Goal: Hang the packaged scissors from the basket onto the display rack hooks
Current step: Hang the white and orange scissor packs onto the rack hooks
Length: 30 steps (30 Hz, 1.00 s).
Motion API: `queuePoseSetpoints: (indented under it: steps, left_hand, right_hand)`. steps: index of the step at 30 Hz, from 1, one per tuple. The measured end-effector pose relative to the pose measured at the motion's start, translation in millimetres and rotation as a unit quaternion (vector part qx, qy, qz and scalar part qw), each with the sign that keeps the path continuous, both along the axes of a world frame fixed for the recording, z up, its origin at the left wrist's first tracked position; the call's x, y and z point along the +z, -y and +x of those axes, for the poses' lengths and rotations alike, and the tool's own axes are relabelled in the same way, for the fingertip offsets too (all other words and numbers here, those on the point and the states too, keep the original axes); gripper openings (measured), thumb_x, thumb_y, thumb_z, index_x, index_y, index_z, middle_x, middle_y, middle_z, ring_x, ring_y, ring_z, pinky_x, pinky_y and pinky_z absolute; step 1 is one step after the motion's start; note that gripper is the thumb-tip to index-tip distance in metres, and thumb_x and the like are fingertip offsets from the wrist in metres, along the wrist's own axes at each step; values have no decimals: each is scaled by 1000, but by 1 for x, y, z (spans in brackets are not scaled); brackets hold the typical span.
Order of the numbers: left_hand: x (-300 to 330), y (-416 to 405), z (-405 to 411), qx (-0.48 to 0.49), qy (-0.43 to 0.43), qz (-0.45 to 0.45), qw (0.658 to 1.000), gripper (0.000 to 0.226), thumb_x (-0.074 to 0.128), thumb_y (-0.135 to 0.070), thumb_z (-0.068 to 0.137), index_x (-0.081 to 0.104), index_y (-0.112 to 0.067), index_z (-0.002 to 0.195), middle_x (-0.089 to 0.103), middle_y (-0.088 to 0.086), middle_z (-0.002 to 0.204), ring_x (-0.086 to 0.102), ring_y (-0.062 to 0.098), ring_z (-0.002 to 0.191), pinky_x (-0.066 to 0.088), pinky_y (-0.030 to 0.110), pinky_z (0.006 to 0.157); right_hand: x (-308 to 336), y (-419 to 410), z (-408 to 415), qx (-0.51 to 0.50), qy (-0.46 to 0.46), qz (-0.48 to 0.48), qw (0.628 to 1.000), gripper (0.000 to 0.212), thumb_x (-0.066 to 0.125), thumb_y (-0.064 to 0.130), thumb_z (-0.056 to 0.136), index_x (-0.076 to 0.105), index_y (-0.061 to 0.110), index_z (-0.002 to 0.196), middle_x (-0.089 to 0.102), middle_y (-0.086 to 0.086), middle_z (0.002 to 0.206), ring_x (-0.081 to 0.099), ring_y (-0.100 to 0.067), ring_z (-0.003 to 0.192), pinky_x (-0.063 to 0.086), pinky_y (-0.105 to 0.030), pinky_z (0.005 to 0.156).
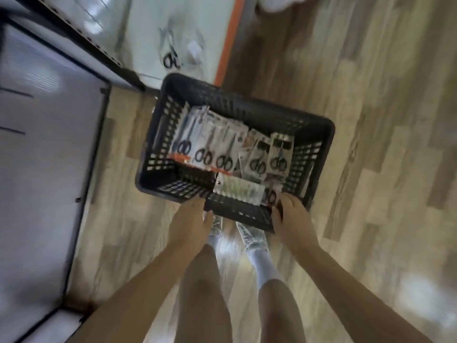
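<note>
Two hands are clamped on the near rim of the basket (237,115): the left hand (191,216) is curled over the rim near its left corner, the right hand (293,214) over the rim near its right corner, with the two well apart. The basket appears to be held low over the floor (346,120) or just set on it; which cannot be told through the blur. Several packs of scissors (215,147) are seen inside it, most leaning in a row across the middle, black handles toward the near side, and one pack lying flat against the near wall. Another pack (173,53) is seen beyond the far rim, against a white rack panel (148,33); whether it hangs on a hook cannot be told, and no hooks are made out. The step in hand is judged to be the carrying or placing of the basket beside the rack, so no pack has yet been picked up. For the next move, the basket would need to be set down and released, one pack lifted by its top edge, and its hang hole brought to a hook.
</note>
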<state>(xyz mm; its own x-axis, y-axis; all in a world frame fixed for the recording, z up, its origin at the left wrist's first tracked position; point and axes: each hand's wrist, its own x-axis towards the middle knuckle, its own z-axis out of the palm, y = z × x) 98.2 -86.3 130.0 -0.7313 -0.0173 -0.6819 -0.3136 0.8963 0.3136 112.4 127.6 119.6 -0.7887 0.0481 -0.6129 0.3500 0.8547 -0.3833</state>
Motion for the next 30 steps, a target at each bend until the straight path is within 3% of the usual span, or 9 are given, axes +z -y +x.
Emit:
queuePoseSetpoints:
  steps: [3,9,15,18,21,24,26,28,30]
  left_hand:
    - [-44,-1,-8,-30,1,-20,999,35,51,-24,95,52,-7,125,55,9,125,49,24,117,40,33,94]
    - [-133,5,-50,-91,-29,-25,995,34,50,-24,95,51,-6,123,54,11,122,47,25,116,43,37,94]
    - [-217,19,-89,-72,-51,-28,996,27,49,-21,95,54,-4,114,54,11,116,49,25,110,45,36,87]
    - [-257,21,-106,-89,-51,-27,994,27,47,-18,95,54,-3,117,52,14,121,46,27,117,42,35,93]
    - [-289,15,-120,-142,-39,-71,986,50,42,-25,99,29,-6,144,22,14,152,16,26,142,22,33,112]
    - [-313,8,-129,-163,-72,-126,976,61,40,-29,99,13,-5,149,2,12,158,0,25,145,8,35,116]
    - [-325,7,-132,-134,-115,-138,975,65,46,-27,97,14,-1,147,6,16,157,5,28,145,9,35,116]
    - [-332,7,-135,-113,-159,-180,964,71,60,-27,90,26,5,143,24,21,151,25,33,139,22,38,112]
    - [-334,6,-138,-100,-179,-211,956,77,68,-32,83,32,7,139,34,22,145,35,35,131,31,40,106]
  right_hand:
    - [-43,1,-2,-15,12,8,1000,31,47,11,95,52,2,124,54,-13,124,52,-31,111,41,-34,87]
    - [-127,23,-39,-37,1,12,999,39,44,18,97,44,4,134,48,-14,132,46,-28,120,39,-34,96]
    - [-221,55,-94,-56,-16,-29,998,46,48,24,96,41,5,136,48,-16,130,50,-31,112,40,-31,81]
    - [-265,71,-116,-72,-11,-41,997,54,49,30,96,33,8,142,41,-16,138,46,-32,120,41,-34,90]
    - [-301,85,-131,-75,-32,-50,995,61,50,33,95,26,10,146,34,-18,145,43,-33,125,40,-39,98]
    - [-331,93,-139,-71,-37,-40,996,66,51,37,94,23,8,146,27,-16,150,30,-30,136,29,-39,108]
    - [-346,95,-144,-71,-39,-19,997,77,52,45,92,15,9,149,15,-16,155,16,-29,142,21,-41,114]
    - [-355,94,-146,-93,-25,-2,995,88,52,53,88,4,13,150,1,-15,157,2,-29,145,13,-43,116]
    - [-358,94,-148,-117,-29,1,993,94,56,57,84,5,13,150,2,-17,156,1,-30,145,10,-42,117]
